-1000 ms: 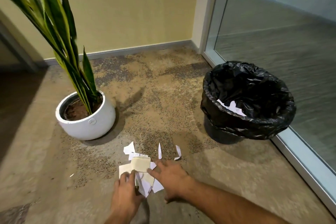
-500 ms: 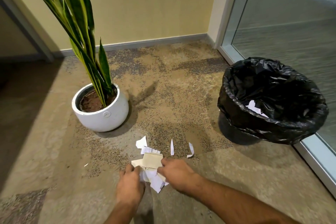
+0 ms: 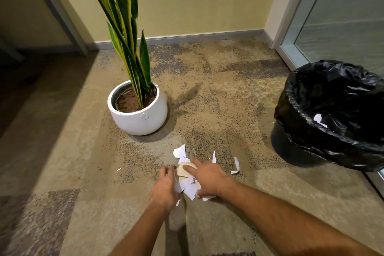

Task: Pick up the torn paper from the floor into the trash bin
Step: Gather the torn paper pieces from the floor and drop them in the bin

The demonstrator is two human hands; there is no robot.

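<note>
Head view, looking down at a mottled tan carpet [image 3: 218, 93]: both hands meet at a small heap of torn paper [image 3: 188, 183] in the lower middle of the frame; the left hand [image 3: 164, 189] comes in from below, its fingers curled against the left edge of the heap, though it is blurred and I cannot tell whether they actually pinch any scrap; the right hand [image 3: 207, 176] lies over the right side of the heap with its fingers stretched out fairly straight, pressing on a tan piece at the top and white scraps below it. A few loose scraps sit just beyond the hands; a white piece [image 3: 180, 151] above the heap, a thin sliver [image 3: 214, 157] to its right, and a curled strip [image 3: 236, 165] further right (all flat on the carpet, apart from each other). A tiny white fleck [image 3: 119, 169] lies to the left of the hands.

At the right edge of the frame stands the trash bin [image 3: 301, 147], lined with a black plastic bag [image 3: 336, 93]; a bit of white paper [image 3: 319, 119] shows inside it. The bin is well apart from the heap. In the upper middle stands a white round pot [image 3: 138, 118] with a tall green plant [image 3: 124, 27]; behind it runs a yellow wall [image 3: 197, 0] with a grey baseboard; a glass panel [image 3: 342, 12] fills the upper right corner.
</note>
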